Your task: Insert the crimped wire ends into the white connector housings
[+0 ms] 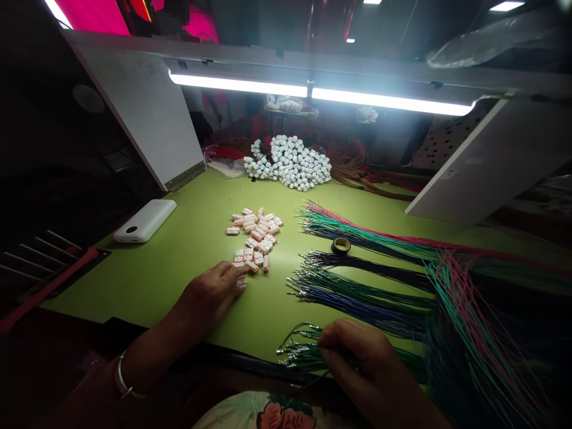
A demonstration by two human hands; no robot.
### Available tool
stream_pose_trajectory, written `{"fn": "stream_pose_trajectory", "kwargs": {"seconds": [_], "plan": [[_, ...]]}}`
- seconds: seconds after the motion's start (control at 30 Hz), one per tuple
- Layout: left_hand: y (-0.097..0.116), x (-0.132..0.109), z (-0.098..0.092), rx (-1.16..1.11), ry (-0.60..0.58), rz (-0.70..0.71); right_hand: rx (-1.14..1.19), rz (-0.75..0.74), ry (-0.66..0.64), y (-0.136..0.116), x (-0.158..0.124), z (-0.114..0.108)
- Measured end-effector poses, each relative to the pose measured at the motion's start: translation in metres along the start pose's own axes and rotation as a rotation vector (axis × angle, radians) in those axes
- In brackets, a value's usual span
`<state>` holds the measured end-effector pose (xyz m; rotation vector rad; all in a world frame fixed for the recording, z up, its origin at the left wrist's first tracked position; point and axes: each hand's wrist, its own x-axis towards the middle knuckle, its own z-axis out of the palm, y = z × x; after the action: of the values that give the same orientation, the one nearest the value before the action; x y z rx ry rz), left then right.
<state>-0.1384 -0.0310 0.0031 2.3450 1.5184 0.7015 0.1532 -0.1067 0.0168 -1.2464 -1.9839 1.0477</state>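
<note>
My left hand (214,292), a silver bangle on its wrist, reaches to the near edge of a pile of small white and orange connectors (257,232). Its fingertips are bent over a connector (241,282) at the near end. Over the front bundle of dark green wires (300,354) is my right hand (357,351), thumb and index finger pressed together; a green wire appears to run into the pinch. Metal terminals tip the wires' left ends. Behind lie bundles of blue wires (357,310), black wires (379,263) and pink and teal wires (357,229).
A roll of tape (341,245) sits between wire bundles. A white power bank (145,220) lies at the left. White connectors (299,164) are heaped at the back under a lamp (241,84). White panels (143,113) flank the green table (179,262). Long wires hang off at the right.
</note>
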Motion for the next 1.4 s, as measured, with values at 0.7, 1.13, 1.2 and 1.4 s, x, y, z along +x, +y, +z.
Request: {"fn": "stream_pose_trajectory", "kwargs": {"seconds": [0.7, 1.13, 1.2, 1.4], "plan": [[0.09, -0.005, 0.039, -1.535, -0.416, -0.677, 0.27, 0.127, 0.334, 0.003, 0.003, 0.005], [0.094, -0.01, 0.046, -1.729, -0.513, -0.754, 0.268, 0.075, 0.285, 0.002, -0.003, 0.007], [0.095, -0.01, 0.046, -1.732, -0.515, -0.77, 0.239, 0.052, 0.285, 0.001, -0.004, 0.008], [0.096, -0.009, 0.046, -1.718, -0.505, -0.807, 0.167, -0.025, 0.285, 0.0, -0.007, 0.01]]}}
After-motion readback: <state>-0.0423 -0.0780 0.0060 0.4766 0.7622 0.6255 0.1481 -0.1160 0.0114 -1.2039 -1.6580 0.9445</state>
